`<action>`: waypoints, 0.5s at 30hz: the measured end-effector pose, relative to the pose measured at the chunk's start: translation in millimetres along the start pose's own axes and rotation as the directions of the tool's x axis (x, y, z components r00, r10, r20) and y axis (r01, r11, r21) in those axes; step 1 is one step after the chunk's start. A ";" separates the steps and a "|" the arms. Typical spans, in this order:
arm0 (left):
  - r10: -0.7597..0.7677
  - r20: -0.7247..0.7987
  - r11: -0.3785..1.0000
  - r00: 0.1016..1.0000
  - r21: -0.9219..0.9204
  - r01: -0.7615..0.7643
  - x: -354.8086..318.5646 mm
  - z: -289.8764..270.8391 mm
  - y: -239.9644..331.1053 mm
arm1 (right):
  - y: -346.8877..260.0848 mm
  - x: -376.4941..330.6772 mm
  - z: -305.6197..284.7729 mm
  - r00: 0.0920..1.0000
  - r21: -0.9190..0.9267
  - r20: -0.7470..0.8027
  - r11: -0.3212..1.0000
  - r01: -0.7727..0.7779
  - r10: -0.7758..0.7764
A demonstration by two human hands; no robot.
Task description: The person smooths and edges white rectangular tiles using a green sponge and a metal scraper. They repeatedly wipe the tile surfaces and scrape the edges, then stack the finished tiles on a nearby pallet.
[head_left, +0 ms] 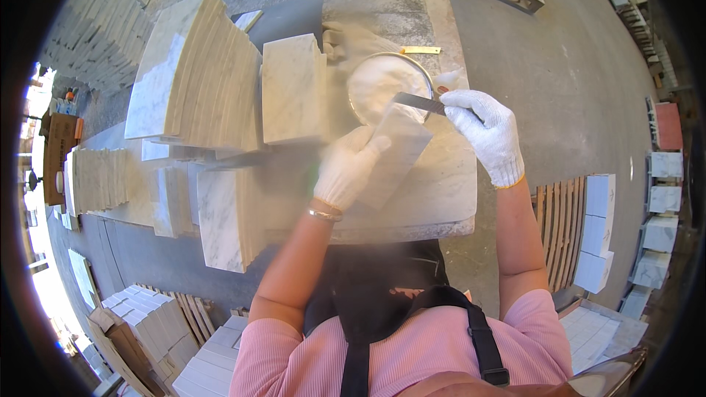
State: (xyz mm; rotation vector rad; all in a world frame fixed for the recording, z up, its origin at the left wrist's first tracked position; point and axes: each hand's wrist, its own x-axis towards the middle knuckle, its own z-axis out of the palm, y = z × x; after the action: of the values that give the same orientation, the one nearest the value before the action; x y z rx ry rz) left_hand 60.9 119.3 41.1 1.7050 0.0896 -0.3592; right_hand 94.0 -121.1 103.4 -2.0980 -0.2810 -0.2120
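A pale grey marble tile [397, 153] is tilted up in my left hand [348, 167], which is gloved in white with the fingers wrapped round its edge. My right hand [487, 131], also in a white knitted glove, pinches a dark flat strip like a file or scraper blade [419, 103]. The strip's far end lies at the tile's upper edge; whether it touches is hard to tell. Just behind the tile stands a round metal-rimmed bowl [429, 77] holding white powder or paste [379, 81]. A hazy blur hangs around the tile and my left hand.
Stacks of marble slabs [294, 92] stand upright on the left of the worktable [448, 191], including a tall row [213, 73]. A yellow flat tool [421, 50] lies behind the bowl. A wooden pallet [559, 228] with white blocks [594, 231] sits on the floor at right.
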 end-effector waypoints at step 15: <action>0.034 -0.003 0.999 0.999 -0.008 -0.034 -0.5 -1.5 1.9 | 0.8 -1.0 -3.7 0.923 0.179 0.134 0.907 -0.381 0.361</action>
State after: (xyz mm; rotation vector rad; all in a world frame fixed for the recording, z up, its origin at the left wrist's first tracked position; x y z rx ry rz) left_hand 61.2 120.5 43.3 1.6967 0.0643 -0.3306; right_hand 93.1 -124.8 104.4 -1.9182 0.0446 0.1436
